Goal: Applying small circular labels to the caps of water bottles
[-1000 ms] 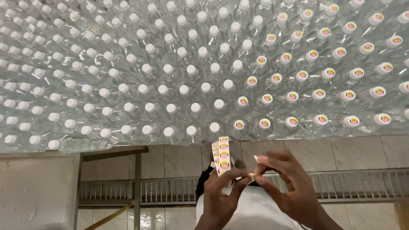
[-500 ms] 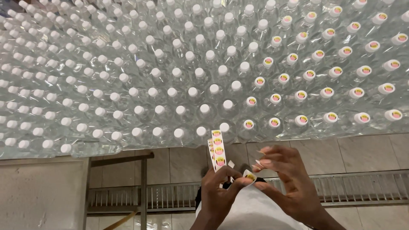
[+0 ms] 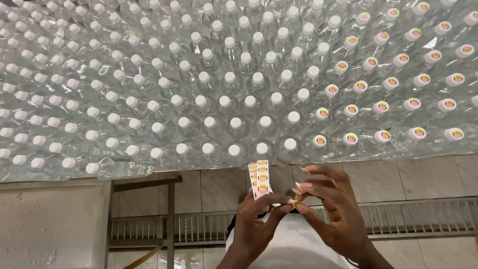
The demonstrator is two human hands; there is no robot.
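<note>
tiled wall and floor grate (image 3: 408,219) below a packed field of clear bottles (image 3: 234,99). left hand (image 3: 256,224) holds sticker strip (image 3: 261,178) upright, long axis vertical; right hand (image 3: 333,209) pinches one sticker (image 3: 294,201) beside it. nearest bare caps (image 3: 262,148) lie just above.

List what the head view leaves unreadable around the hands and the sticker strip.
- Sticker strip: lower end hidden behind the left hand.
- Sticker at the right hand fingertips: too small to tell its design.
- Bottles: rows cut off by the top and side edges.
- Both wrists: cut off by the bottom edge.
</note>
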